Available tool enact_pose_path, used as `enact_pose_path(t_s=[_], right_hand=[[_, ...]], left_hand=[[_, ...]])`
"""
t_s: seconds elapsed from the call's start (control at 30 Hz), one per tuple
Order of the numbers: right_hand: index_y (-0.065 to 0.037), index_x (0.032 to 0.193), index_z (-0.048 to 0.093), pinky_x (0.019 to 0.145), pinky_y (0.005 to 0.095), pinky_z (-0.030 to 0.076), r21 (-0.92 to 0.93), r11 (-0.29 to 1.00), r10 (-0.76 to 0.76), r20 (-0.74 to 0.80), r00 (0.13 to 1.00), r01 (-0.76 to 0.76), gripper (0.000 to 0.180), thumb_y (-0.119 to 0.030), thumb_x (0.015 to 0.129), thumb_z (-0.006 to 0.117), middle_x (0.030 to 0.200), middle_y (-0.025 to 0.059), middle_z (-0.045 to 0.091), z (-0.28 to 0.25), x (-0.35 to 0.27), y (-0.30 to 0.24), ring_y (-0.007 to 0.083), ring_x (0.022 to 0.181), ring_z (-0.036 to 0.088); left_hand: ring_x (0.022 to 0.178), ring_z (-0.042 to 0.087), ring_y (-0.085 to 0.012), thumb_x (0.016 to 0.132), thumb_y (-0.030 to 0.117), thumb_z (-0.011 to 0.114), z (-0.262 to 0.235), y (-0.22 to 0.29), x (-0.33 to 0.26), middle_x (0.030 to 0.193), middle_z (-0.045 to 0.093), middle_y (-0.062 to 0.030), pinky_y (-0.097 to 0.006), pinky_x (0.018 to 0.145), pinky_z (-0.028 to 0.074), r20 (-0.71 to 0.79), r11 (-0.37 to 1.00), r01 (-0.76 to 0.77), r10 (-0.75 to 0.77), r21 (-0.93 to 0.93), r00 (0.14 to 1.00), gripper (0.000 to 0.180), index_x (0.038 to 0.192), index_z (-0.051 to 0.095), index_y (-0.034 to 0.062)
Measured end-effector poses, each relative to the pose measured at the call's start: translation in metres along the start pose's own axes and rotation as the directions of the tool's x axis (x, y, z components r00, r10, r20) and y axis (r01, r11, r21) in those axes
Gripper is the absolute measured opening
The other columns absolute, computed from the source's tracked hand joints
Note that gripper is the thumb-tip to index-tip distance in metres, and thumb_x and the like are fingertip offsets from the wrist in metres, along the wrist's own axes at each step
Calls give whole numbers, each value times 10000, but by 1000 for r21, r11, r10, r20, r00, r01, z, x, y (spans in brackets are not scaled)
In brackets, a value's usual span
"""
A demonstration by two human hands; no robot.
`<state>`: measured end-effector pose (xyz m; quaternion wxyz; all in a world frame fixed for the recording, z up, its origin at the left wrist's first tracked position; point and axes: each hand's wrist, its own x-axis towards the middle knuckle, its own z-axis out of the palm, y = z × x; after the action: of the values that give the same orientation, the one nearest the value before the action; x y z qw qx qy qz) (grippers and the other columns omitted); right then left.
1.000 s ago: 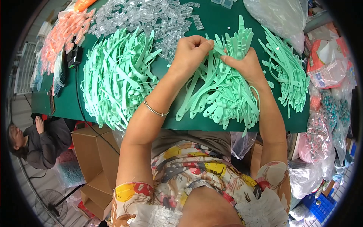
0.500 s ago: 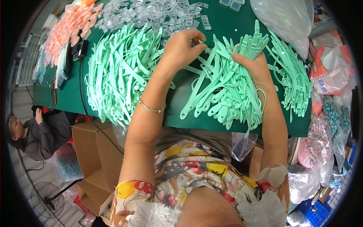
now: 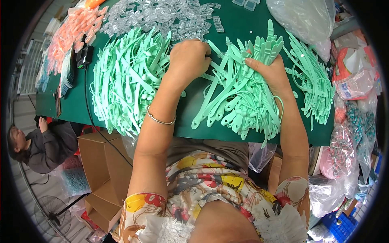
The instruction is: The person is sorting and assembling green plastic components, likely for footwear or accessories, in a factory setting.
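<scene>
My right hand [image 3: 276, 77] is closed round a thick bunch of mint-green ridged straps [image 3: 253, 95], thumb across the front. Their ridged ends stick up above the fist, and their rounded, holed ends fan out below onto the table. My left hand [image 3: 187, 60] is curled, knuckles up, between this bunch and a large heap of the same straps [image 3: 125, 81] on the left. Its fingertips are turned away, so what they hold, if anything, is hidden. A smaller pile of green straps [image 3: 310, 81] lies beyond my right hand.
Small clear plastic pieces [image 3: 158, 18] spread along the far side of the green table [image 3: 190, 109]. Orange pieces [image 3: 73, 34] lie far left, near a black device [image 3: 84, 56] with a cable. A clear bag [image 3: 302, 18] sits far right. An open carton [image 3: 103, 162] stands below; another person [image 3: 48, 143] is at left.
My left hand has drawn back slightly left and nearer to me, its fingers now tucked out of sight. The right hand keeps its hold on the straps, almost still.
</scene>
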<state>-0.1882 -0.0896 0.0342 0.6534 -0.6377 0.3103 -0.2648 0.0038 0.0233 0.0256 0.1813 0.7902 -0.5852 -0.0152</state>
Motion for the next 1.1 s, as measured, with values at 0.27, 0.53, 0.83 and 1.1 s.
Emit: enact_pose_path(t_s=[0.27, 0.53, 0.83, 1.1], right_hand=[[-9, 960, 609, 723, 276, 472, 11, 1000, -11, 9, 1000, 10, 304, -77, 694, 742, 881, 59, 622, 1, 0, 0, 138, 777, 589], [3, 998, 590, 714, 275, 474, -10, 999, -37, 15, 999, 37, 356, -105, 693, 739, 894, 74, 615, -1, 0, 3, 140, 778, 590], [-1, 986, 616, 756, 281, 466, -21, 1000, -19, 82, 996, 20, 398, -165, 668, 789, 899, 64, 638, -4, 4, 4, 139, 814, 596], [-1, 997, 614, 768, 283, 461, 20, 1000, -14, 82, 997, 13, 412, -169, 664, 790, 909, 68, 637, -3, 5, 3, 145, 824, 600]], left_hand=[[823, 605, -270, 690, 133, 677, 2, -1, 1, 818, 612, -71, -373, 687, 480, -124, 998, -4, -3, -60, 992, 144, 827, 665, 93], [669, 604, -219, 730, 108, 676, 10, 3, 7, 781, 636, -74, -312, 631, 480, -176, 967, -35, -10, -251, 984, 118, 844, 667, 81], [634, 572, -92, 764, 57, 691, 6, 28, 6, 748, 641, -40, -210, 547, 430, 206, 188, 218, -78, -958, 975, 125, 865, 649, -2], [728, 626, -112, 800, 63, 670, 4, 32, 4, 869, 668, -66, -197, 603, 450, 279, -1, 281, -100, -960, 955, 204, 988, 652, -12]])
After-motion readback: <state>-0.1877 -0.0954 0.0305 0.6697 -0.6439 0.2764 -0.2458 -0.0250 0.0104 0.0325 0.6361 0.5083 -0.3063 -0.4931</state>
